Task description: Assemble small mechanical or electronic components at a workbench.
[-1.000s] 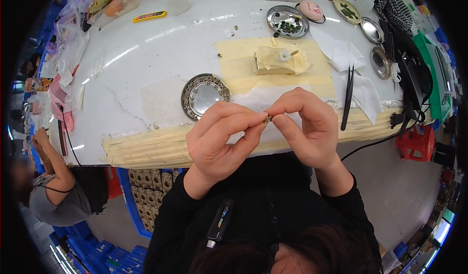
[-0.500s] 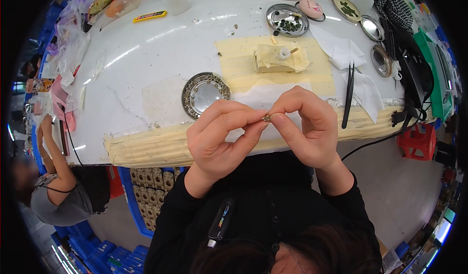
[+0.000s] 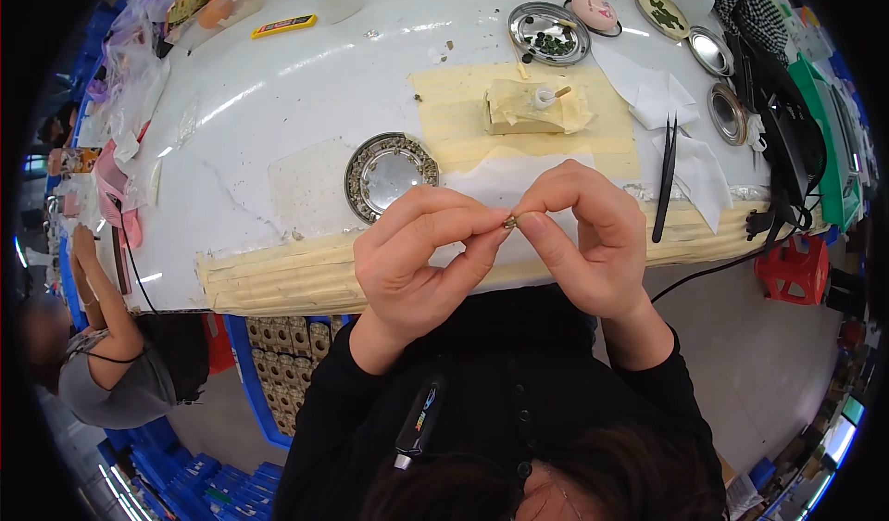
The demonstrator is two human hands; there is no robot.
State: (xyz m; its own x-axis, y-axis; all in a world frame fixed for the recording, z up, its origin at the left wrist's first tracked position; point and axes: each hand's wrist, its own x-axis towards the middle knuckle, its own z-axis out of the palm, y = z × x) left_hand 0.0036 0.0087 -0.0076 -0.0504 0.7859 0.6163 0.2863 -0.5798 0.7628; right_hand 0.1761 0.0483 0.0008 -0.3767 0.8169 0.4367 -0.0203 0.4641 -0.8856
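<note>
Only a little has moved since half a second ago: the tiny metal piece [image 3: 510,222] between our fingers seems to have tipped a bit, and our hands are in almost the same spot.

From the head camera, we look down at both of our hands. Our left hand [image 3: 407,262] pinches one end of the tiny piece with thumb and finger. Our right hand [image 3: 593,243] pinches the other end the same way. We hold it up near the front edge of the table [image 3: 278,95]. Fingers hide some of it, so we can't tell its whole shape.

Just past our left hand sits a shiny round dish [image 3: 389,174] with lots of small bits around its inside edge. Farther away, a pale block [image 3: 509,125] stands on yellow tape [image 3: 454,150], with a little white cup [image 3: 542,100] and a stick [image 3: 562,92] on top. On our right, black tweezers [image 3: 666,188] lie partly on white paper [image 3: 701,178]. Far back, another shiny dish [image 3: 537,19] holds dark green bits [image 3: 554,46].
</note>
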